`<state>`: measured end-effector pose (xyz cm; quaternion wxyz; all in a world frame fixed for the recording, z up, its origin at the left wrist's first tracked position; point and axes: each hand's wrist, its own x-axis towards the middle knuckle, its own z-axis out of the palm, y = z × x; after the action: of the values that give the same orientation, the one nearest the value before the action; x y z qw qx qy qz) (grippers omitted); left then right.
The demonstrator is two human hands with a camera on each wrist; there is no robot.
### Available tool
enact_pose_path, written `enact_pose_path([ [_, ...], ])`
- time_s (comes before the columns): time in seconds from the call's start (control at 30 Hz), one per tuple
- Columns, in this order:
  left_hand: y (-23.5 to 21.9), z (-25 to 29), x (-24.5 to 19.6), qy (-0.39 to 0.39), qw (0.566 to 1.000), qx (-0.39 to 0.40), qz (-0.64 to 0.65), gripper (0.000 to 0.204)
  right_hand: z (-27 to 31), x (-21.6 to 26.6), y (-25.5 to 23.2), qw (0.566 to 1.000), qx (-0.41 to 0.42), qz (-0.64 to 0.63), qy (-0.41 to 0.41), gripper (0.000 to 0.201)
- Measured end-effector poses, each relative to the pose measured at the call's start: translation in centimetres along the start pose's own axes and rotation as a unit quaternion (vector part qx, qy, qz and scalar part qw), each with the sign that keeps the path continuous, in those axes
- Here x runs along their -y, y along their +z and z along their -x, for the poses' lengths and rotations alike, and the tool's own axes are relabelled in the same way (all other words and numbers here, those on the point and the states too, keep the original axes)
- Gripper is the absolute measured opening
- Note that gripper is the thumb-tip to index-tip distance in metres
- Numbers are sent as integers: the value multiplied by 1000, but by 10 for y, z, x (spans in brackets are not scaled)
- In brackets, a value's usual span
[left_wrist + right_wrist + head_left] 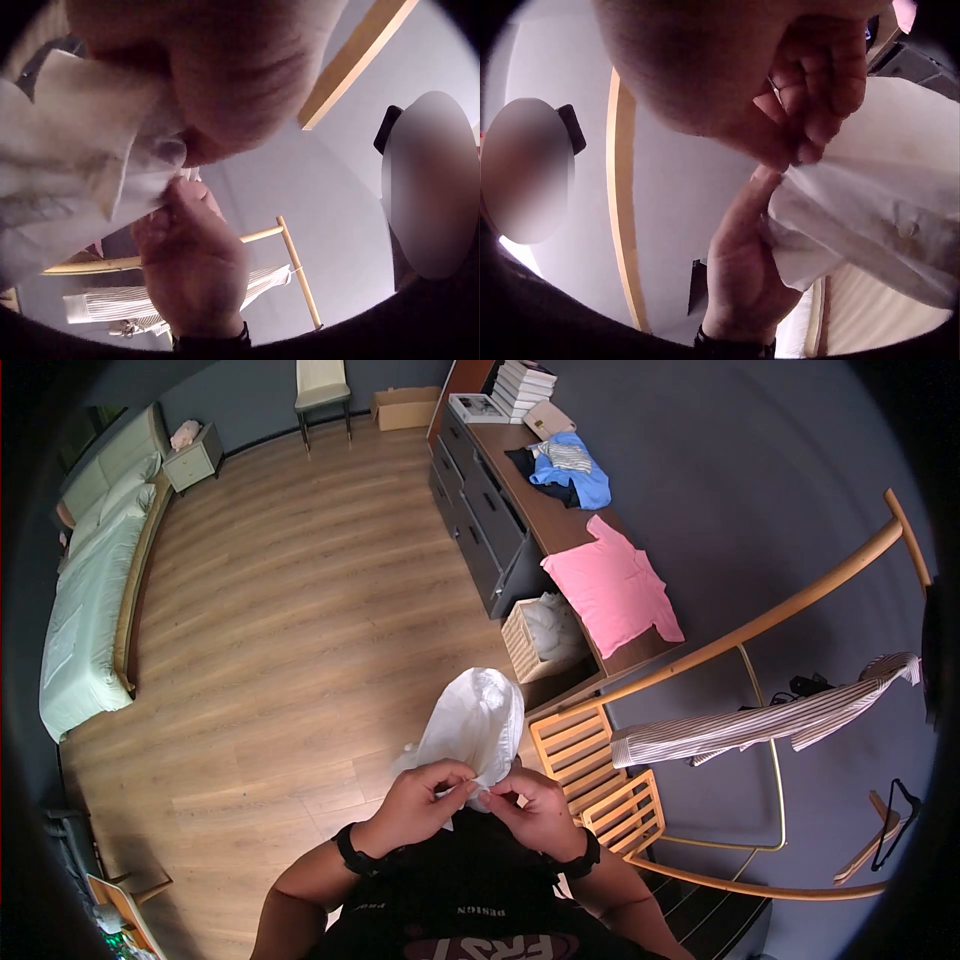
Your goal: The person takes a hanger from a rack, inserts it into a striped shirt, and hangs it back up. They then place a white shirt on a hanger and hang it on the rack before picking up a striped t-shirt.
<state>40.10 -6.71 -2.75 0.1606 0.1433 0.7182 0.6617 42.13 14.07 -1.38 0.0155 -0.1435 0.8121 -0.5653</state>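
A person's left hand (422,805) and right hand (533,815), fingertips nearly meeting, pinch the near edge of a white garment (472,715) before a black T-shirt (475,890), its folds suggesting light, limp cloth, probably best held by that edge.

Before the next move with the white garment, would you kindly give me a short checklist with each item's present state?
1. Left hand has a grip on the white garment: ok, it pinches the cloth.
2. Right hand grips it too: ok, pinching close beside the left.
3. White garment smooth: not ok, it is creased and bunched.
4. Any fastener under the hands done up: cannot tell, fingers cover the spot.
5. Pink shirt apart from the white garment: ok, it lies on the cabinet.
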Motion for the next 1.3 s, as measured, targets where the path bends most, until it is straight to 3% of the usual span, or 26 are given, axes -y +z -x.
enact_pose_path([
  [0.23, -4, 3, 0, 8, 998, 70, 2, 18, 4, -2, 0, 1000, -8, 3, -12, 12],
  [0.47, -1, 5, 6, 14, 998, 60, 31, 17, 9, -6, 2, 1000, -8, 5, 14, 12],
  [0.57, -5, 2, 0, 30, 997, 71, -10, 16, 6, -3, 0, 1000, 1, -12, -12, 13],
  [0.67, -7, -4, -11, -1, 995, 76, 57, 13, 3, 6, -1, 994, 10, -107, 23, 14],
  [0.73, -8, -13, -14, -96, 963, 91, 235, 9, -7, 21, -5, 998, -25, 5, -60, 15],
  [0.83, -4, -14, -16, -82, 966, 68, 236, 7, -14, 24, -8, 984, -53, 113, -126, 17],
  [0.97, 6, -9, -19, -43, 977, 47, 201, 12, -13, 25, -5, 978, -83, 126, -143, 18],
  [1.13, 12, 3, -17, -9, 984, 24, 179, 12, -4, 27, 0, 987, -92, 107, -82, 18],
  [1.3, 17, 5, -10, -4, 983, 5, 183, 11, -4, 24, 0, 981, -96, 130, -105, 17],
])
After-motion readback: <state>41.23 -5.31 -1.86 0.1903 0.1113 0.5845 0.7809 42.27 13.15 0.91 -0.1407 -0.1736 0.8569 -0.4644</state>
